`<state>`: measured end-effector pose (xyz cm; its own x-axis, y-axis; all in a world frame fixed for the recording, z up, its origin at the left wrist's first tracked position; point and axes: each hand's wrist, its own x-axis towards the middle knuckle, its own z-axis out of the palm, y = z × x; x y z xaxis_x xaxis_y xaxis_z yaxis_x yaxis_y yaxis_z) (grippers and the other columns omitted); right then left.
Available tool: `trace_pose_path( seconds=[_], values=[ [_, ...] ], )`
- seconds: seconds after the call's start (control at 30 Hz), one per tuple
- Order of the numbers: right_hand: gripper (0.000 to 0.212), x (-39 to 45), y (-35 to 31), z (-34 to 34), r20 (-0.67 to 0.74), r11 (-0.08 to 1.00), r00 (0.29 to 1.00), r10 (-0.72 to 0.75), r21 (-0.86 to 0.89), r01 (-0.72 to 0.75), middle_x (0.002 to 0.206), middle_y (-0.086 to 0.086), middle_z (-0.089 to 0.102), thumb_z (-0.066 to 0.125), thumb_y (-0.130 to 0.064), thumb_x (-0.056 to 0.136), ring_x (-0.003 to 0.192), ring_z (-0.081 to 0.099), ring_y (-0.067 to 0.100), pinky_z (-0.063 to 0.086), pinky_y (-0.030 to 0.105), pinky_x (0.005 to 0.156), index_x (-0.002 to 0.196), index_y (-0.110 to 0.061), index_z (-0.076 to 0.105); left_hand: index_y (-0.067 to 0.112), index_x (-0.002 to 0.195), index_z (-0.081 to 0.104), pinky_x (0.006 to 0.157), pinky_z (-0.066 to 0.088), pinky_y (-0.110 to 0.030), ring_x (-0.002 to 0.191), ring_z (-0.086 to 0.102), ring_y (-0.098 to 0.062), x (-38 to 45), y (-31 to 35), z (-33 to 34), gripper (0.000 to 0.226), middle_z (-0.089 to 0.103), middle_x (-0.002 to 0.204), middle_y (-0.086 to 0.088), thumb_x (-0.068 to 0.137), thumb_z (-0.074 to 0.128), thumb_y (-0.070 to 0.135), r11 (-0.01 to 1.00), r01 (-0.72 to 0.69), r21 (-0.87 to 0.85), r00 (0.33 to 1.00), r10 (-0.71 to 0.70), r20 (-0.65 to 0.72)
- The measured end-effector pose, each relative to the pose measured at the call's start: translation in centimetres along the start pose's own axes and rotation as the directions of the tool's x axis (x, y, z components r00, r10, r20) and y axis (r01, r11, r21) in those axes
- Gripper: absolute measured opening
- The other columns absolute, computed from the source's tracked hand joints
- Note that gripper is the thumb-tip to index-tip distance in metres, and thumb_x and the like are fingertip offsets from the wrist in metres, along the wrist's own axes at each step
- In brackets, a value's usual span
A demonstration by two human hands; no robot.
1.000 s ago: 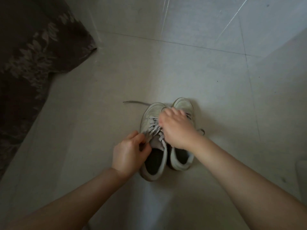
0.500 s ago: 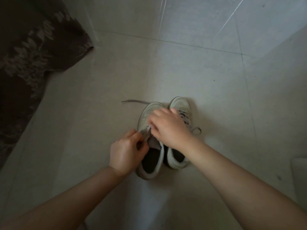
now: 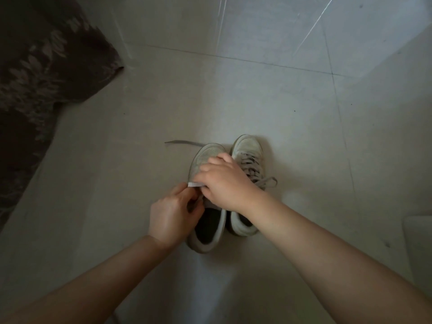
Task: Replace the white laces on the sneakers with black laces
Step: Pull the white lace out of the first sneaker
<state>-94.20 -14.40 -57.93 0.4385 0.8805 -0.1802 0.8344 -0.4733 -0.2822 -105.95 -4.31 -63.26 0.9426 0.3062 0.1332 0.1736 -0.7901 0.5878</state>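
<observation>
Two white sneakers side by side on a pale tiled floor (image 3: 233, 94), toes pointing away, heels toward the wrists. Left sneaker (image 3: 205, 232) directly under both hands; right sneaker (image 3: 247, 148) just beyond and beside the right hand, partly hidden under the right wrist. Dark inner lining visible in both openings, nothing else lying inside either.

Left hand (image 3: 174, 215) curled at the near-left edge of the left sneaker's lace area, thumb and fingers closed together as if pinching; exactly what sits between them too hidden to tell. Right hand (image 3: 224, 181) laid over the same sneaker's middle, fingers bent, pinching a short bright strip of white lace (image 3: 195, 184) that pokes out leftward between the two hands. Hands close together, nearly touching, both low over the left sneaker.

Laced white lace (image 3: 251, 164) criss-crossing the right sneaker just right of the right hand, one loose loop trailing off its far side. Loose lace end (image 3: 182, 143) lying flat on the floor beyond the left hand, running toward the left sneaker's toe.

Dark patterned fabric (image 3: 39, 73) far off to the left of the left hand. No readable brand, label or writing on either sneaker.
</observation>
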Motion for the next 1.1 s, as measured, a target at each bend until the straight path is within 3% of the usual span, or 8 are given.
trace_pose_path(
  seconds=[0.2, 0.33, 0.47, 0.57, 0.7, 0.87, 0.97, 1.1],
  values=[
    [0.009, -0.4, 0.5, -0.3, 0.072, 0.949, 0.986, 0.153, 0.267, -0.167, 0.087, -0.006, 0.064, 0.056, -0.027, 0.091, 0.094, 0.053, 0.018, 0.034, 0.036, 0.094, 0.088, -0.026, 0.065, 0.019, 0.064, 0.054, 0.039, 0.038, -0.027, 0.053, 0.057, -0.024, 0.1, 0.4, 0.0, 0.023, 0.054, 0.065, 0.002, 0.077, 0.051, 0.038, 1.0, -0.012, 0.008, 1.0, 0.012, -0.011],
    [0.006, -0.4, 2.3, -2.2, 0.022, 0.488, 0.858, 0.513, 0.815, -0.313, 0.087, -0.002, 0.063, 0.056, -0.021, 0.094, 0.086, 0.058, 0.014, 0.046, 0.029, 0.086, 0.09, -0.02, 0.061, 0.02, 0.066, 0.052, 0.041, 0.044, -0.029, 0.058, 0.06, -0.022, 0.0, 0.3, -0.2, 0.023, 0.055, 0.07, 0.004, 0.077, 0.05, 0.04, 1.0, 0.013, -0.007, 1.0, -0.013, 0.016],
    [0.015, -0.8, 2.5, -2.7, 0.16, 0.252, 0.86, 0.484, 0.916, -0.312, 0.077, -0.003, 0.068, 0.044, -0.012, 0.099, 0.08, 0.064, 0.011, 0.049, 0.033, 0.087, 0.088, -0.013, 0.053, 0.02, 0.066, 0.053, 0.041, 0.041, -0.027, 0.059, 0.06, -0.02, -0.1, 0.3, -0.1, 0.023, 0.054, 0.069, 0.005, 0.076, 0.05, 0.04, 1.0, 0.021, 0.008, 0.999, -0.021, 0.025],
    [0.008, -1.0, 1.3, -1.9, 0.165, 0.619, 0.9, 0.405, 0.675, -0.402, 0.07, -0.008, 0.056, 0.047, -0.023, 0.097, 0.067, 0.056, 0.012, 0.043, 0.031, 0.071, 0.093, -0.017, 0.049, 0.02, 0.066, 0.052, 0.041, 0.04, -0.027, 0.059, 0.06, -0.021, 0.1, 0.3, 0.1, 0.022, 0.055, 0.069, 0.004, 0.075, 0.05, 0.04, 1.0, 0.017, 0.008, 1.0, -0.017, 0.024],
    [0.023, -0.7, 0.5, -1.4, 0.147, 0.982, 0.978, 0.148, 0.098, -0.163, 0.1, -0.007, 0.058, 0.054, -0.034, 0.091, 0.104, 0.056, 0.019, 0.03, 0.033, 0.088, 0.11, -0.02, 0.056, 0.02, 0.065, 0.052, 0.041, 0.038, -0.026, 0.058, 0.06, -0.02, 0.1, 0.3, 0.1, 0.021, 0.055, 0.068, 0.004, 0.075, 0.05, 0.039, 1.0, 0.008, 0.014, 1.0, -0.008, 0.01],
    [0.01, -0.2, 1.1, -1.2, 0.146, 0.994, 0.984, 0.106, -0.038, -0.101, 0.101, -0.007, 0.061, 0.053, -0.02, 0.091, 0.1, 0.056, 0.017, 0.023, 0.031, 0.085, 0.095, -0.023, 0.061, 0.02, 0.065, 0.052, 0.041, 0.038, -0.026, 0.056, 0.06, -0.02, 0.1, 0.4, 0.0, 0.022, 0.054, 0.068, 0.004, 0.074, 0.05, 0.04, 0.999, 0.015, 0.033, 1.0, -0.015, 0.023],
    [0.007, -0.5, 1.2, -1.4, 0.05, 0.923, 0.98, 0.192, 0.329, -0.198, 0.091, -0.011, 0.054, 0.056, -0.023, 0.091, 0.083, 0.053, 0.005, 0.037, 0.029, 0.086, 0.085, -0.026, 0.055, 0.021, 0.065, 0.052, 0.041, 0.037, -0.025, 0.055, 0.06, -0.02, 0.1, 0.4, -0.1, 0.022, 0.054, 0.068, 0.005, 0.074, 0.049, 0.041, 0.999, 0.015, 0.036, 0.999, -0.016, 0.03],
    [0.007, -0.5, 1.9, -2.4, -0.013, 0.632, 0.897, 0.442, 0.714, -0.302, 0.091, -0.008, 0.049, 0.057, -0.016, 0.093, 0.076, 0.048, -0.006, 0.035, 0.007, 0.073, 0.087, -0.019, 0.055, 0.022, 0.066, 0.051, 0.042, 0.039, -0.025, 0.057, 0.059, -0.02, 0.1, 0.3, -0.1, 0.022, 0.054, 0.068, 0.005, 0.075, 0.048, 0.041, 0.999, 0.028, 0.021, 0.999, -0.029, 0.04]
  ],
)
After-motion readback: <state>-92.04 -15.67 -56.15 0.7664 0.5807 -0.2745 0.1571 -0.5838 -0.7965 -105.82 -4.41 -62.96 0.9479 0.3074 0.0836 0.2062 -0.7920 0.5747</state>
